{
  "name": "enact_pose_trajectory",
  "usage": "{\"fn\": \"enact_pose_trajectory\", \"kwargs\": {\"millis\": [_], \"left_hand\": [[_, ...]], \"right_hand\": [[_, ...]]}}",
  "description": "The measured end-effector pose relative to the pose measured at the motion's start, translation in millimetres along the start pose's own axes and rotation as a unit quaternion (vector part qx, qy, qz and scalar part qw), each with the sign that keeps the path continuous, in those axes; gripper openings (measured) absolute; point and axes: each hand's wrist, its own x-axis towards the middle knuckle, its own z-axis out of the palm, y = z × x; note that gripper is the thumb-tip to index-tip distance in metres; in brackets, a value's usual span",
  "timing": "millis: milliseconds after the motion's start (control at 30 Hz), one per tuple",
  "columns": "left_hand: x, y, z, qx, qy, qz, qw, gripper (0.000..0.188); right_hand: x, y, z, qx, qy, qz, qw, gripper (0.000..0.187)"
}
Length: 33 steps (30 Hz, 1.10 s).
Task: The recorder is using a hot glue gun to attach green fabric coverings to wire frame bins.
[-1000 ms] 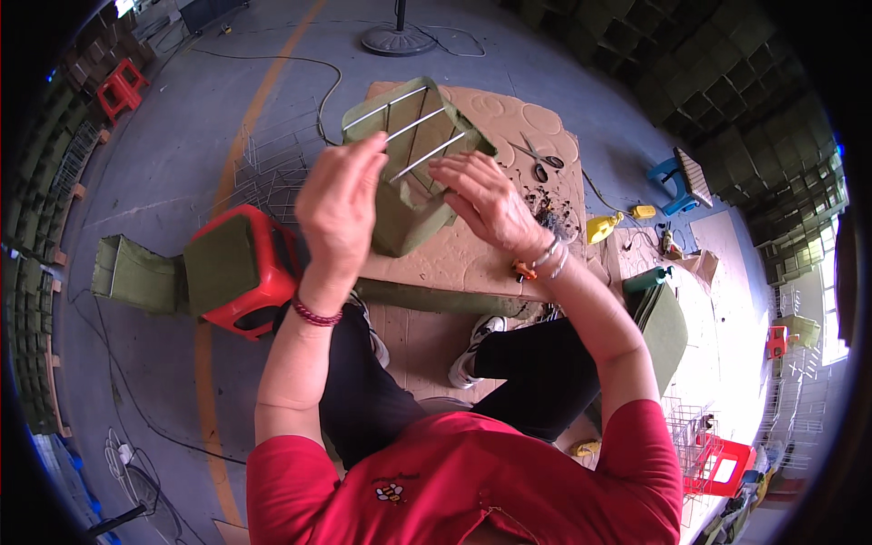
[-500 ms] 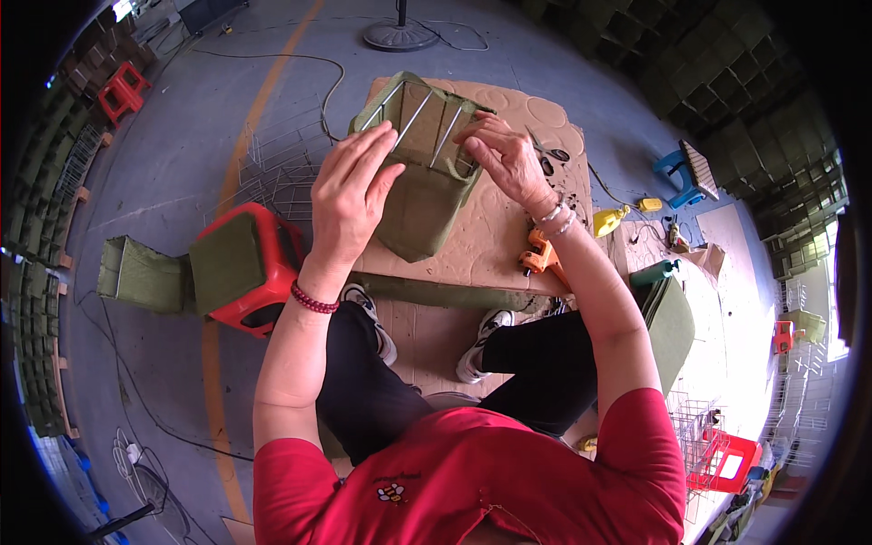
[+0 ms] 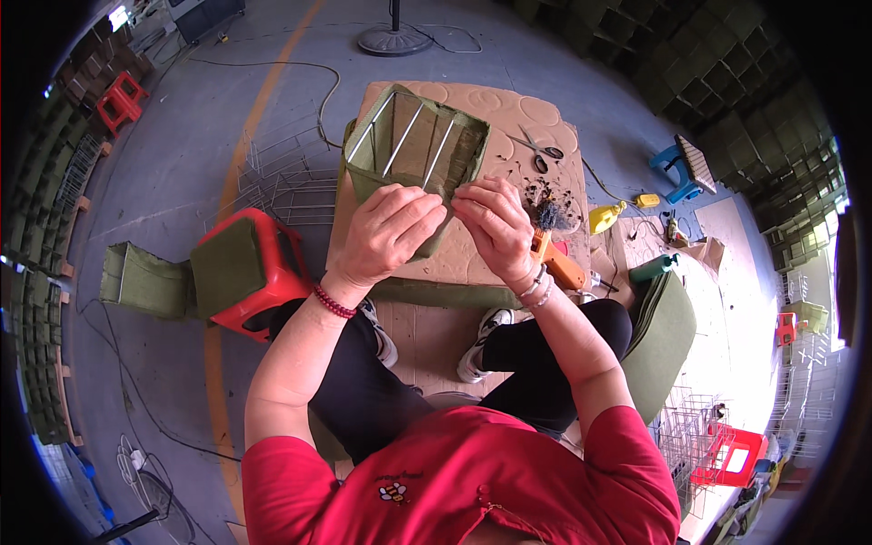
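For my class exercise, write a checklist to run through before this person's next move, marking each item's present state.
1. Left hand and right hand both at the near end of the green box: ok.
2. Fingers gripping its rim: cannot tell; the hands hide it.
3. Scissors away from both hands: ok.
4. Cardboard free of scraps: not ok; dark scraps lie beside the right hand.
5. Orange tool not touching the right wrist: cannot tell; they overlap in view.

The bare left hand (image 3: 392, 234) covers part of the green fabric-covered, metal-rodded box (image 3: 365, 182). Anything pinched by the bare right hand (image 3: 498, 227) seems too small to tell. The upper edge crops the black round-based metal stand (image 3: 395, 39).
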Motion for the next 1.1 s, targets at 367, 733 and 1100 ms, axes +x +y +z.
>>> {"fn": "enact_pose_trajectory", "kwargs": {"millis": [367,733,1100], "left_hand": [[0.2,1.7,8.2,0.037,0.007,0.003,0.999,0.023],[3.7,-3.3,5.6,0.0,0.028,-0.064,0.998,0.029],[9.4,1.4,6.5,0.005,0.047,-0.076,0.996,0.029]], "right_hand": [[7.8,-3.1,-3.1,-0.001,-0.028,0.032,0.999,0.026],[50.9,17.5,-25.2,0.145,-0.261,0.181,0.937,0.015],[55.7,9.2,-20.0,0.095,-0.275,0.279,0.915,0.013]]}}
